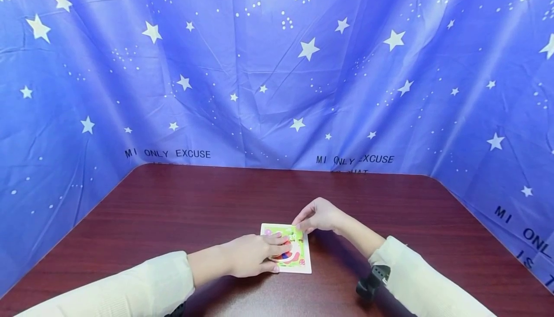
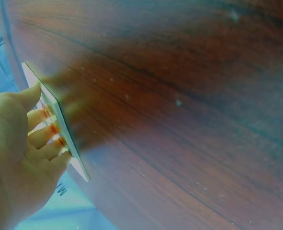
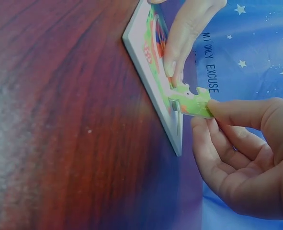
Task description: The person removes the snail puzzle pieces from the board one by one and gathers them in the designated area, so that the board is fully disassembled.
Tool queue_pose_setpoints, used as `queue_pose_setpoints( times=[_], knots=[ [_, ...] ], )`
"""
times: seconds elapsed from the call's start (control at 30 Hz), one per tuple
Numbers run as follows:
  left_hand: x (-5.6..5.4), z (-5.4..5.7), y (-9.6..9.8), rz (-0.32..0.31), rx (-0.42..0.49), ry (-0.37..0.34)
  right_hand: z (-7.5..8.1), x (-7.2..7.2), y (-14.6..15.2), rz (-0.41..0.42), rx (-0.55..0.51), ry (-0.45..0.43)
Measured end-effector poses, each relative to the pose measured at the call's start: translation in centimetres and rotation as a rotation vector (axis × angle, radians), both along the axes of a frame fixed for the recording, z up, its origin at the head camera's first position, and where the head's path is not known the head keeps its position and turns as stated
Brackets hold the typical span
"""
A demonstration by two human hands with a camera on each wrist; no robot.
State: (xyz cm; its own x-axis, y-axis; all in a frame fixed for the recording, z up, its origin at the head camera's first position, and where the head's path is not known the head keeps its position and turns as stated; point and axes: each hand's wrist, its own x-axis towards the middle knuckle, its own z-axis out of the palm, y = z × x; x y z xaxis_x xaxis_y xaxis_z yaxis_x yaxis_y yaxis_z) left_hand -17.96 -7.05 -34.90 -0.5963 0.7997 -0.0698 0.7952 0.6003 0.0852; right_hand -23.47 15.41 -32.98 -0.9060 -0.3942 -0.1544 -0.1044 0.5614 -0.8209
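Flat, square puzzle board w/ white rim [image 1: 308, 254] and bright green, red & pink printed face lies on the dark red-brown wood-grain surface [image 1: 207, 196], approx 6 o'clock of head view's centre. L hand [image 1: 255, 255] comes in from board's 9 o'clock side, palm down, fingers extended & slightly spread over the face, thumb at the near edge; it's relaxed-open, not curled round anything. R hand [image 1: 322, 215] is at board's 1 o'clock corner, thumb & fingertips nearly together, pinching a small, thin, green notched puzzle piece [image 3: 195, 104]. Piece is tilted over that corner; can't tell if its inner end touches the board. Black strapped device [image 1: 373, 282] sits by R cuff, approx 4 o'clock of board. Blue-violet cloth w/ white stars [image 1: 242, 67] hangs from 9 thru 12 to 3 o'clock.
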Motion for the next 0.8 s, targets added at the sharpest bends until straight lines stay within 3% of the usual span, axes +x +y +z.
queue_pose_setpoints(
  times=[0.33, 0.8],
  knots=[
    [-0.4, 0.0, -0.1, -0.023, 0.010, 0.016, -0.4, -0.5, 1.0, -0.074, -0.047, -0.015],
    [0.0, -0.2, -0.2, -0.016, 0.010, 0.032, -1.1, -1.1, 5.3, -0.058, -0.055, -0.036]
  ],
)
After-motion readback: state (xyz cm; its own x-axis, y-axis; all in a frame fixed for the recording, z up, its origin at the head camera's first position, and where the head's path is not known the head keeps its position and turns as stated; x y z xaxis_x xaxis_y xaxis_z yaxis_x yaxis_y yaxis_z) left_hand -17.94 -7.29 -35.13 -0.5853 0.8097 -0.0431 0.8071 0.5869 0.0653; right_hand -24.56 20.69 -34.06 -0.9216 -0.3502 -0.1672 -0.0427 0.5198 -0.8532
